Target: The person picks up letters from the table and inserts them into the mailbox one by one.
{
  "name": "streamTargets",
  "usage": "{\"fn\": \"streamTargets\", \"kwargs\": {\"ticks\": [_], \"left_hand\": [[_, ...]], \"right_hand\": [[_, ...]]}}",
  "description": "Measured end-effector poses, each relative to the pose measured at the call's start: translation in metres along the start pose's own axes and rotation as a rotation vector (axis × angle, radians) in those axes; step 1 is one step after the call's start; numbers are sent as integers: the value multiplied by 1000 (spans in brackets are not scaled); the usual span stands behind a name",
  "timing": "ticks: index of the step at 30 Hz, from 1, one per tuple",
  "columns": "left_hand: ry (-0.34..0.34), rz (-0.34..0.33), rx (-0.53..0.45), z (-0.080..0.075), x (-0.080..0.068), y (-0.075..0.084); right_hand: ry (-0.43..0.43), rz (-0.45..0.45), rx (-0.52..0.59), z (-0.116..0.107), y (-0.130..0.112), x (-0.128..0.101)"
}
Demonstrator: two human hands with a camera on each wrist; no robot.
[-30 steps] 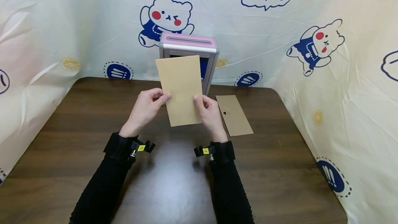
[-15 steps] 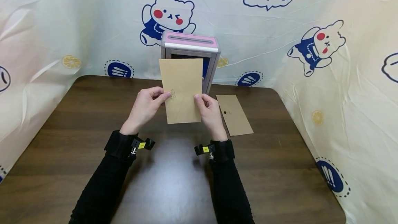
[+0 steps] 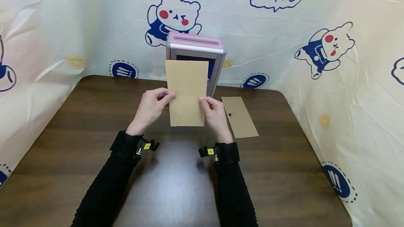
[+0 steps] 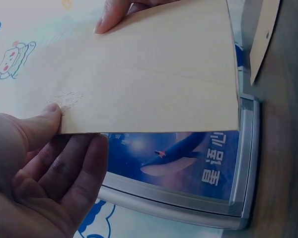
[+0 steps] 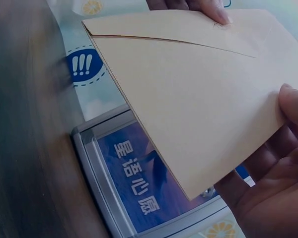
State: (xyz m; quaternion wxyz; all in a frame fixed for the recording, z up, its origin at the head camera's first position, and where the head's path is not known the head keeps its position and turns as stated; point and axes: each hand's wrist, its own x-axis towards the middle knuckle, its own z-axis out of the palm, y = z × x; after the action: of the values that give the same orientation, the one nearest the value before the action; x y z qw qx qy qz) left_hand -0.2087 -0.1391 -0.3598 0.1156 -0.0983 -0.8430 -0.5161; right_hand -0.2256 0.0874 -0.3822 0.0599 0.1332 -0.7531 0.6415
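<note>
Above desk [image 3: 79,122] centre: brown envelope [image 3: 187,92], upright, pinched at lower side edges by left hand [image 3: 150,108] and right hand [image 3: 214,113], both grips closed on it. Just beyond: pink-topped slotted box [image 3: 196,45]. Right: second envelope [image 3: 240,116], flat.

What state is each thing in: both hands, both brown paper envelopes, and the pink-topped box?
Held brown paper envelope: upright, off the table.
Left hand: pinches its left edge.
Right hand: pinches its right edge.
Second brown paper envelope: flat on the table.
Pink-topped grey box: upright, slot unfilled.
</note>
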Motion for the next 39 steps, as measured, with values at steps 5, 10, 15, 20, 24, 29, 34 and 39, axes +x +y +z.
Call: {"fn": "streamTargets", "kwargs": {"ticks": [5,10,15,20,24,29,34,39], "left_hand": [[5,-12,-20,0,1,2],[14,52,0,-6,15,12],[-8,146,84,-21,40,36],[-86,180,132,-44,73,68],[-109,188,156,-65,102,100],[-107,205,232,-76,137,138],[-64,217,246,-81,164,156],[-37,213,234,-81,180,158]], "right_hand": [[-1,-4,-12,-2,-8,-2],[4,-86,-34,-8,-22,11],[-80,-169,-71,-24,-44,46],[-184,-91,-44,-45,-80,81],[-231,-63,53,-54,-114,110],[-239,-103,122,-71,-148,144],[-152,-119,119,-76,-172,167],[-75,-130,67,-74,-175,187]]}}
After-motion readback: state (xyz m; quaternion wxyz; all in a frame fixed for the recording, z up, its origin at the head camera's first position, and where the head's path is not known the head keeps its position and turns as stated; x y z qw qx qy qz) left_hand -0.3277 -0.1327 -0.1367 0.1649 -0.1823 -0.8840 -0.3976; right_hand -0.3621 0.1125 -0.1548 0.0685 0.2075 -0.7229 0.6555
